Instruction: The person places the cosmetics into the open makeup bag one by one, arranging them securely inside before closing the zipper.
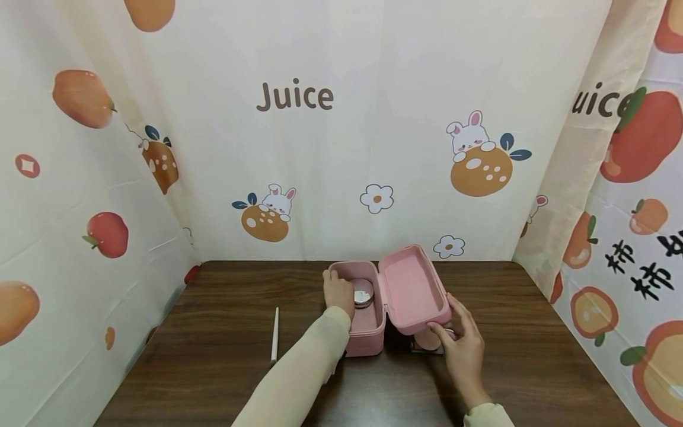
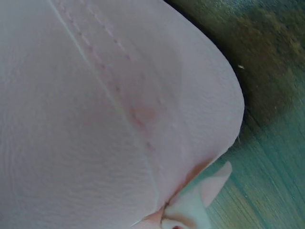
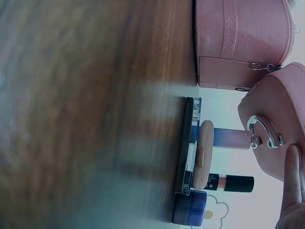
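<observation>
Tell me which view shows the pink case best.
The head view: pink case and open lid both show, inside included. Left wrist gives only a close-up of its stitched outside; right wrist, the outside, partly cut off.

The left sleeve (image 1: 299, 379) is long and plain, a pale cream with a faint yellow-green cast, mostly smooth along the forearm and lightly creased near the wrist, where the cuff (image 1: 337, 316) ends. The right sleeve (image 1: 487, 415) matches it in colour; only its end shows, softly folded, with a stretch of bare wrist beyond. The left hand (image 1: 339, 292) and right hand (image 1: 463, 345) are both ungloved
</observation>
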The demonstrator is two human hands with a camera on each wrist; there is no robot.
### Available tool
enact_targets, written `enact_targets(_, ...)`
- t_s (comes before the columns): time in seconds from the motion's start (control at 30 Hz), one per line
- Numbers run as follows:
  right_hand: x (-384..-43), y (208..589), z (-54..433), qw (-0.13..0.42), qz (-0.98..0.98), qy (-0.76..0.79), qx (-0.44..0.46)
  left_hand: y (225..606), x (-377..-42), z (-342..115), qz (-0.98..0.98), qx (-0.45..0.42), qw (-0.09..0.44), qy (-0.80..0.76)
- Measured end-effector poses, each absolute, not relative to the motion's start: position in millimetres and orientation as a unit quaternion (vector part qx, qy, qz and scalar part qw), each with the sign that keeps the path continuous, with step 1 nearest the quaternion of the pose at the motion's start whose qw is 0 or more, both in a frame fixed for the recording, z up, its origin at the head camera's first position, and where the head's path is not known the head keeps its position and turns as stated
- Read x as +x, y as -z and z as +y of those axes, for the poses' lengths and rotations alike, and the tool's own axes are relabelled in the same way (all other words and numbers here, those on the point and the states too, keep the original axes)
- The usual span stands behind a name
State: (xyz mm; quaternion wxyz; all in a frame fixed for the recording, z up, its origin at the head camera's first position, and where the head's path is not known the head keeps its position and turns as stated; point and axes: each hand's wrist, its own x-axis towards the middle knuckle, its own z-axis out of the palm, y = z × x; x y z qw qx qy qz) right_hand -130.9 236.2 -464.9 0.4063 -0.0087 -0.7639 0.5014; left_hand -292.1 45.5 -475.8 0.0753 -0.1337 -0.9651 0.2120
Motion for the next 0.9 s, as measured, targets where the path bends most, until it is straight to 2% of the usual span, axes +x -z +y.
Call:
enact_targets(0.23, -130.4, 461.7, 234.8, 0.406, -0.764, -0.500, -0.010, 471.5, -292.2, 45.4, -0.972, -0.135, 0.081, -0.176)
enact_targets(0.43, -133.6, 467.2, 237.6, 0.407, -0.765, -0.498, -0.014, 458.8, -290.9, 39.9, -0.978, -0.138, 0.119, -0.099)
enact_targets(0.67, -142.6, 491.4, 249.0, 0.398, -0.767, -0.504, -0.025, 448.3, -286.7, 21.7, -0.969, -0.156, 0.187, 0.030)
enact_targets(0.9, -142.8, 493.8, 251.2, 0.382, -0.766, -0.517, -0.019, 448.9, -284.0, -20.9, -0.934, -0.157, 0.277, 0.163)
